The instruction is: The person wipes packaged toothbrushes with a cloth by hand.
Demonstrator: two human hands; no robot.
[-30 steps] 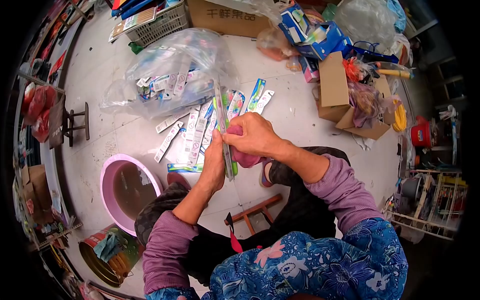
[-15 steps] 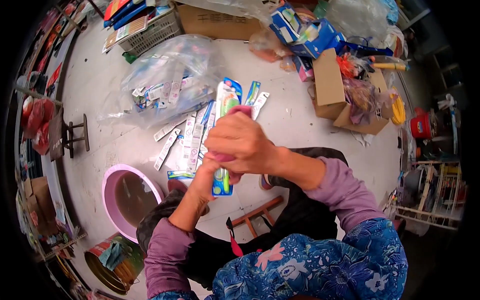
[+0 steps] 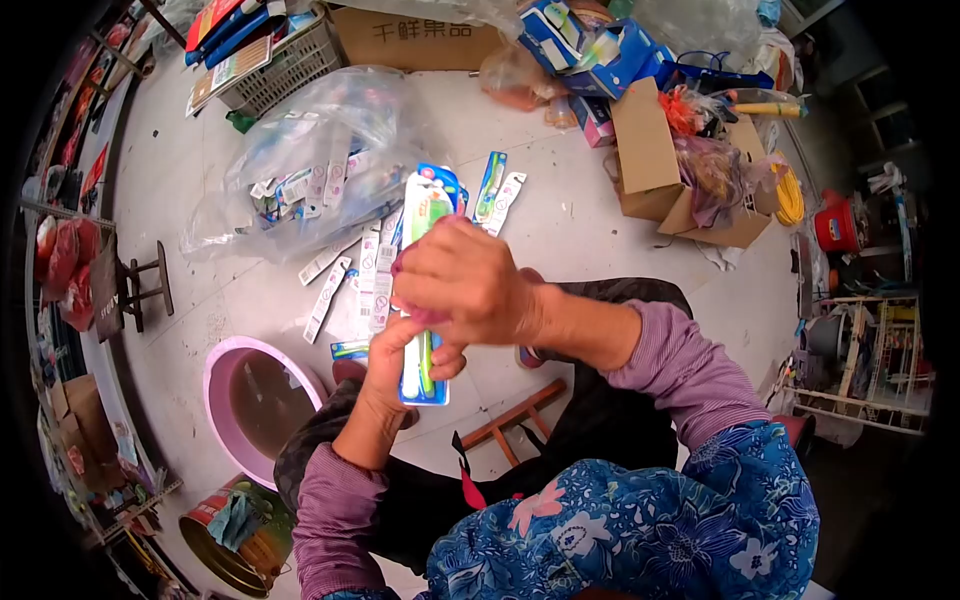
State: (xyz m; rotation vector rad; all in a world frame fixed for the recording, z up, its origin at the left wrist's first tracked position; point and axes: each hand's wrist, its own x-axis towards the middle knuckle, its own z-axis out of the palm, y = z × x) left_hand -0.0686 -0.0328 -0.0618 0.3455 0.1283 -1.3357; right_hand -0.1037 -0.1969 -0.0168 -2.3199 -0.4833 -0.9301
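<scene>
My left hand (image 3: 392, 352) is closed round the lower part of a blue-and-white packaged toothbrush (image 3: 427, 203), held upright in front of me. A green handle shows through the pack. Over its middle, my right hand (image 3: 478, 278) is closed on a pink cloth (image 3: 430, 316), pressed against the package; most of the cloth is hidden under the fingers. Several more toothbrush packs (image 3: 327, 299) lie on the floor just beyond, with two others (image 3: 491, 187) to the right. Behind them a large clear plastic bag (image 3: 355, 105) holds many similar packs.
A pink basin (image 3: 222, 395) of murky water stands left of my legs, with a tin (image 3: 205, 535) bearing a blue-green rag below it. An open cardboard box (image 3: 648, 165) is at the right. A grey crate (image 3: 290, 82) stands far left, and a small wooden stool (image 3: 520, 412) is near my feet.
The packaged toothbrush and both hands have shifted slightly left and down in view. My right hand has turned a little over the pack, and the pink cloth shows less at the top.
</scene>
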